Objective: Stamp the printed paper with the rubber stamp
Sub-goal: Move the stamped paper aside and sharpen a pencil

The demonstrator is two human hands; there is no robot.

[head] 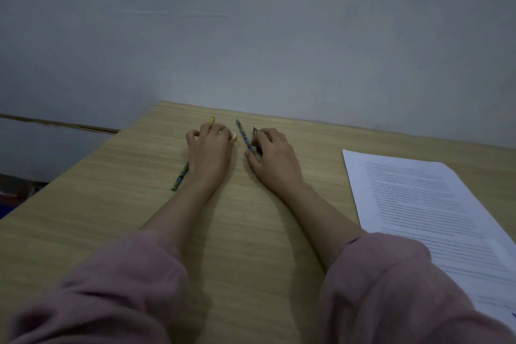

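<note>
1. 2 pink sleeves point(117, 288) fill the near edge, pushed up off both forearms.
2. The table point(83, 218) is pale wood grain, set against a grey wall point(251, 22).
3. The paper point(424, 204) lies flat on the right side of the table, printed lines up, well apart from both hands.
4. The left hand point(209, 151) lies palm down near the far edge, fingers curled over a small whitish-orange thing point(233, 136); I cannot tell what it is.
5. The right hand point(275, 156) sits beside it, fingers curled around a small dark object point(255, 131), possibly the stamp; too dim to be sure.
6. 1 patterned pencil point(244, 137) lies between the hands, touching the right thumb.
7. Another pencil point(181, 176) lies partly under the left hand.
</note>
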